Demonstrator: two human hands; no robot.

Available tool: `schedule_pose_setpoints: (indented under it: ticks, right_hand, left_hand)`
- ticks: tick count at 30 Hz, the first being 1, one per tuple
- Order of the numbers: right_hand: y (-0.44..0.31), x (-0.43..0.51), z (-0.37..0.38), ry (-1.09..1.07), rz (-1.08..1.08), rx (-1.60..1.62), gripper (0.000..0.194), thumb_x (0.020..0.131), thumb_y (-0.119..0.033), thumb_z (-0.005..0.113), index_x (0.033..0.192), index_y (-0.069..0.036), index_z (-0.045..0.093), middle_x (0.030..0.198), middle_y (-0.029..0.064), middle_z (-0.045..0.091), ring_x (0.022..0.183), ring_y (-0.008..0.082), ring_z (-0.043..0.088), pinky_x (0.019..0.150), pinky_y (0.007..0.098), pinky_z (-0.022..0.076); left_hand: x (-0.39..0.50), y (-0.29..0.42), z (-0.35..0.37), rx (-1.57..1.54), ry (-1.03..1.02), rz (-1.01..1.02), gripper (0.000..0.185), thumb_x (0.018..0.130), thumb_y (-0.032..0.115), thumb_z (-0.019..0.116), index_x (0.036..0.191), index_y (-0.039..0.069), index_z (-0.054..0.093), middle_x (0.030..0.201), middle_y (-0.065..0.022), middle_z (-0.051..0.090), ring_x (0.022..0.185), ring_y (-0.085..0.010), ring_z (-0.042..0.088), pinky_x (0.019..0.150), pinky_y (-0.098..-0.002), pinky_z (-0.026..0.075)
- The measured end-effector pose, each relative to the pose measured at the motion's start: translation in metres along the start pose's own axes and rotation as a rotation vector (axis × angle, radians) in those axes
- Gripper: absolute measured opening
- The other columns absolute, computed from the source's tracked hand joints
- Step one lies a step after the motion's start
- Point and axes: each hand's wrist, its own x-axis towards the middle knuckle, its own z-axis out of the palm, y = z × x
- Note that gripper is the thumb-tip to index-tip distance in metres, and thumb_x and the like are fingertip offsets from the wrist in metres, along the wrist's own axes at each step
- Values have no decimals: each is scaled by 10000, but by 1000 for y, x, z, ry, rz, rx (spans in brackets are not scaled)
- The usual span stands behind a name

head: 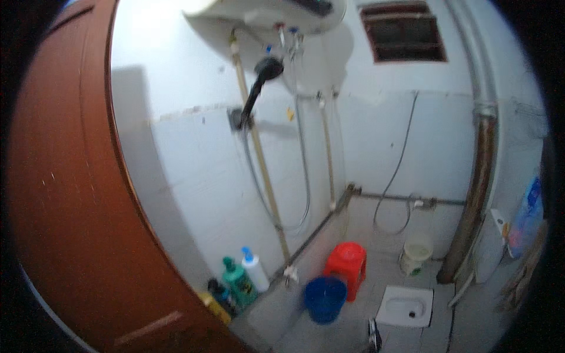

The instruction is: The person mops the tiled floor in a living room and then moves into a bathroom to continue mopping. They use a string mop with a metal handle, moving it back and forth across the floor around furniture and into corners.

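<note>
Neither of my hands is in view. Before me is a small tiled bathroom, seen past a brown wooden door [75, 189] at the left. A black hand shower [257, 86] rests in a wall bracket, its grey hose [304, 176] hanging in a loop. Overhead is a white water heater [260, 15] with pipes below it. On the floor, a blue plastic bucket [325, 302] stands in front of a red plastic stool [346, 260]. A white squat toilet [404, 306] is set into the floor to their right.
Several pump bottles, including a green bottle [239, 284] and a white bottle [256, 271], line a ledge beside the door. A whitish bucket [416, 258] stands near the thick brown drainpipe [474, 189]. A dark object [374, 335] at the bottom edge is too blurred to name.
</note>
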Motion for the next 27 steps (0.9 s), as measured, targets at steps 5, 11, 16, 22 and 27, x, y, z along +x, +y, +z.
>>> schedule_pose_setpoints:
  ticks: [5, 11, 16, 22, 27]
  right_hand:
    - [24, 7, 21, 118, 310, 582, 121, 854, -146, 490, 770, -74, 442, 652, 57, 445, 595, 188, 425, 525, 333, 360]
    - [-51, 8, 100, 135, 651, 670, 174, 868, -118, 448, 698, -83, 438, 578, 46, 421, 562, 192, 427, 542, 320, 374]
    - [-28, 1, 140, -270, 788, 570, 210, 892, -259, 503, 899, -50, 480, 715, 60, 526, 615, 191, 532, 627, 335, 479]
    - [-76, 11, 165, -800, 718, -117, 415, 892, -414, 493, 976, -12, 554, 751, 105, 613, 644, 184, 605, 558, 311, 494]
    - [-123, 143, 142, -441, -340, -657, 285, 886, -272, 486, 909, -3, 578, 792, 168, 615, 739, 305, 601, 664, 393, 466]
  left_hand:
    - [-39, 61, -20, -132, -16, 176, 254, 855, 117, 535, 628, 72, 431, 612, -32, 472, 581, -160, 452, 588, -335, 392]
    - [-121, 80, -48, 72, 255, 205, 394, 822, 307, 654, 584, 124, 398, 490, -33, 553, 437, -157, 551, 525, -282, 456]
    - [-153, 106, -74, 121, 495, 232, 331, 841, 288, 587, 622, 130, 395, 494, -6, 532, 425, -127, 487, 542, -283, 411]
    - [-179, 0, -81, 266, 955, -17, 113, 766, 128, 497, 680, 123, 423, 592, 22, 398, 540, -115, 383, 754, -363, 401]
    - [-141, -94, -85, 135, 1413, 73, 202, 849, 148, 547, 701, 62, 439, 681, -61, 493, 709, -210, 507, 737, -358, 423]
